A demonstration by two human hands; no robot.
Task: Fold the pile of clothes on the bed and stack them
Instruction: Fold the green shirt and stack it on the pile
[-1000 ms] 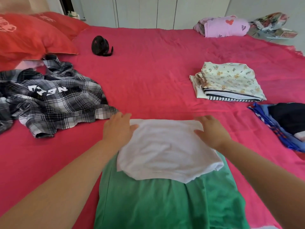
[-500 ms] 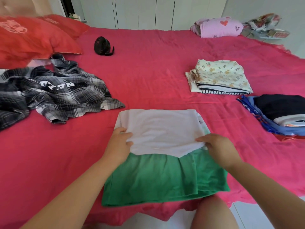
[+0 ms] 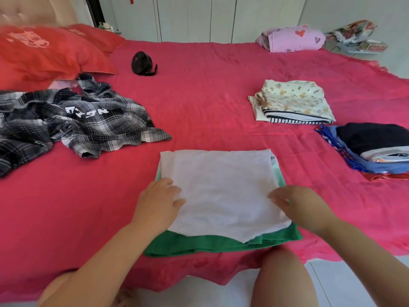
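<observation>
Your left grip [image 3: 158,202] and right grip [image 3: 296,204] have slid back to the sides of the white-and-green garment [image 3: 221,191], flat, holding nothing. It lies folded at the near edge of the bed [image 3: 210,96], likely ready to stack.

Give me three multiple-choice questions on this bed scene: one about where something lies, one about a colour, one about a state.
1. Where does the white garment lie?
A. on the green garment
B. on the floor
C. inside a drawer

2. What colour is the small fan near the red pillows?
A. white
B. black
C. blue

3. How is the plaid shirt lying?
A. folded square
B. rolled up
C. spread out and rumpled

Answers:
1 A, green cloth shows beneath its near edge.
2 B, its cage is plainly black.
3 C, it sprawls in creases at the left of the bed.
</observation>
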